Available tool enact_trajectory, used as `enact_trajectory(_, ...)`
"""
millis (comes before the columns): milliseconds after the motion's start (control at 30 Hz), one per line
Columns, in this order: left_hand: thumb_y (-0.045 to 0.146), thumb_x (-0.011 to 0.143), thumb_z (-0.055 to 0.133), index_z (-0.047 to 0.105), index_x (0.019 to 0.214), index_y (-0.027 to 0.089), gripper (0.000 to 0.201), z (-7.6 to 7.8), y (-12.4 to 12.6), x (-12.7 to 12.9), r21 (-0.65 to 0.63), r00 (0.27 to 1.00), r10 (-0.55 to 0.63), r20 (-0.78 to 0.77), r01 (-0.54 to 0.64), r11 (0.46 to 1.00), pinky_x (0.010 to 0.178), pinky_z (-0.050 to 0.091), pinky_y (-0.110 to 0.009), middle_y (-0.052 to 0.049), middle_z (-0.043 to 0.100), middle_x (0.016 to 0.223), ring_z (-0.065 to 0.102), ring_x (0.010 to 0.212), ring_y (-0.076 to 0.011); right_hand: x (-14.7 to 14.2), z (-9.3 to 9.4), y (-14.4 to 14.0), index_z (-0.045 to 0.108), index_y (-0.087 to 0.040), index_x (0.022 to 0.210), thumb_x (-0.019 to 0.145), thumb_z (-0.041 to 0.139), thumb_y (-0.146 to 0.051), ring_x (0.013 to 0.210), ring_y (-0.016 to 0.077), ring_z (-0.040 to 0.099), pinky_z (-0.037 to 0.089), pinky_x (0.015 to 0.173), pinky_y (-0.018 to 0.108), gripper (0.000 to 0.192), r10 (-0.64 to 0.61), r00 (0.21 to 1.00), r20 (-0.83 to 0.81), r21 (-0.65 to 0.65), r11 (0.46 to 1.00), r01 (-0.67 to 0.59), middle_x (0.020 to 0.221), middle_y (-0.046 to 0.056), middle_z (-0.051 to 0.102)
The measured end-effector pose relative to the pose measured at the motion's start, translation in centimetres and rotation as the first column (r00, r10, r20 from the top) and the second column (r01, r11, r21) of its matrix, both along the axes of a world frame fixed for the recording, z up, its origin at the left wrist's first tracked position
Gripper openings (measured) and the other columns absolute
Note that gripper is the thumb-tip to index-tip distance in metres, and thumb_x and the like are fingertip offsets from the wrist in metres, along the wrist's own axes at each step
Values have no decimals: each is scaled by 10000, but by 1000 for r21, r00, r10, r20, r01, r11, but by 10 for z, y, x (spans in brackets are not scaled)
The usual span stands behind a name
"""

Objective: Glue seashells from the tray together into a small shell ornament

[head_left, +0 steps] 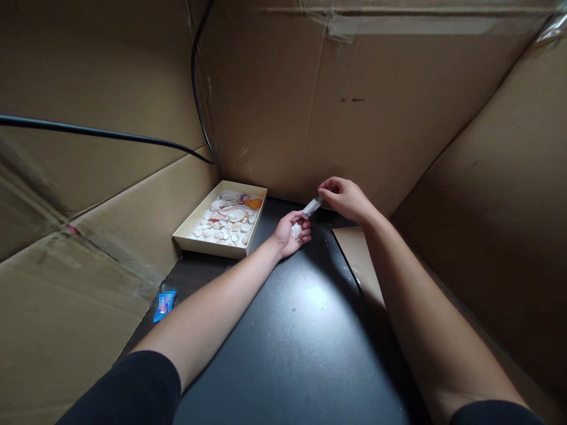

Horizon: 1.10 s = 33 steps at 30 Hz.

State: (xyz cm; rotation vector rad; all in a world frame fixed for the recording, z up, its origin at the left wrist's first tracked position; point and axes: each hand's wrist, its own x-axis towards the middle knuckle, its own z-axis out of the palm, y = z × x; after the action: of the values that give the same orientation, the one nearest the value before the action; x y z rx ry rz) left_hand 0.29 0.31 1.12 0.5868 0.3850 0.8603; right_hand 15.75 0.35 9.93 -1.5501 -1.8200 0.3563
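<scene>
Where brown cardboard walls (110, 195) close in on every side, a black cable (88, 131) runs across the left one. Below it, a small blue wrapper (164, 303) lies at the edge of a black table (287, 330). Farther back stands a shallow cream box (211, 244) holding pale shells (225, 223). Just right of the box, the left hand (290, 233) is cupped palm up around a few small shells. The right hand (348, 198) pinches a small clear tube (312, 206), tilted with its lower end touching the left palm.
</scene>
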Motion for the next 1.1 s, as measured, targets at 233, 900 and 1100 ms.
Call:
enact_trajectory(233, 249, 805, 487, 477, 699, 155, 142, -2, 1, 0, -3, 1000, -14, 8, 14, 1000, 404, 292, -196, 23, 398, 562, 365, 409, -77, 4, 0, 0, 648, -159, 927, 725, 564, -247, 676, 111, 527, 389, 610, 215, 235, 54, 998, -28, -3, 999, -54, 775, 18, 636)
enact_trajectory(900, 346, 893, 339, 407, 619, 162, 336, -1, 2, 0, -7, 998, -62, 18, 63, 998, 405, 301, -206, 11, 367, 558, 334, 418, -81, -14, -13, 15, 587, -171, 914, 850, 522, -361, 714, 119, 582, 454, 478, 186, 211, -26, 820, -572, 21, 999, 46, 871, 45, 599)
enact_trajectory(1100, 359, 900, 318, 394, 618, 168, 350, -1, 2, 1, -24, 999, -48, 8, 48, 999, 387, 279, -203, 14, 357, 540, 320, 403, -83, -26, -8, 6, 584, -166, 885, 849, 554, -322, 602, 66, 545, 406, 426, 128, 163, -1, 689, -725, -110, 987, -114, 725, -3, 521)
